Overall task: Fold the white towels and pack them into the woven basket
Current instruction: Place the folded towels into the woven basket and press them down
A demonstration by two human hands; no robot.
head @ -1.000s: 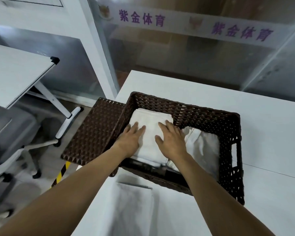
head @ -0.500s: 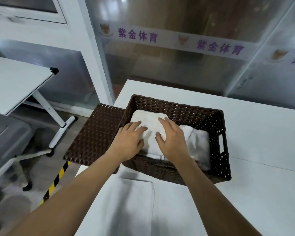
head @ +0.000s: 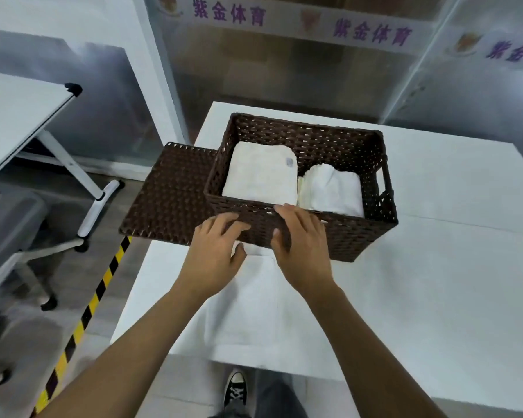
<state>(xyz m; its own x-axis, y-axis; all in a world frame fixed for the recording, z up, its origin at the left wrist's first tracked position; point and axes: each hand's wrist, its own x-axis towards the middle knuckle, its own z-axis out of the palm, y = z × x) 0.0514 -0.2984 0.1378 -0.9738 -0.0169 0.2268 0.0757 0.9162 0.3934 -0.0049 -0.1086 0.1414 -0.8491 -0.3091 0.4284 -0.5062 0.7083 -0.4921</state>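
Half a second earlier both hands lay flat on the folded towel inside the basket; now they have come out and hover in front of its near wall. The left hand (head: 216,251) is held palm down with relaxed, slightly spread fingers, its fingertips over the near wall of the woven basket (head: 357,236), holding nothing. The right hand (head: 302,245) is likewise palm down, fingers loosely extended and apart, the tips reaching the basket's near rim; whether they actually touch it cannot be told. Both forearms reach forward from the near edge of the white table (head: 450,282).

The basket stands toward the table's far left corner. Two white towels lie in it: a flat folded towel (head: 260,175) with a small label fills the left half, and a bulkier, rounded folded towel (head: 332,190) sits just beside it on the right, touching it. A third white towel (head: 254,303) lies spread flat on the table under the forearms, between the basket and the near edge. One woven lid (head: 169,194) of the same dark brown juts out past the table's left edge, against the basket's left wall.

On the floor are one yellow-and-black striped tape line (head: 82,321) and one black sneaker (head: 235,387).
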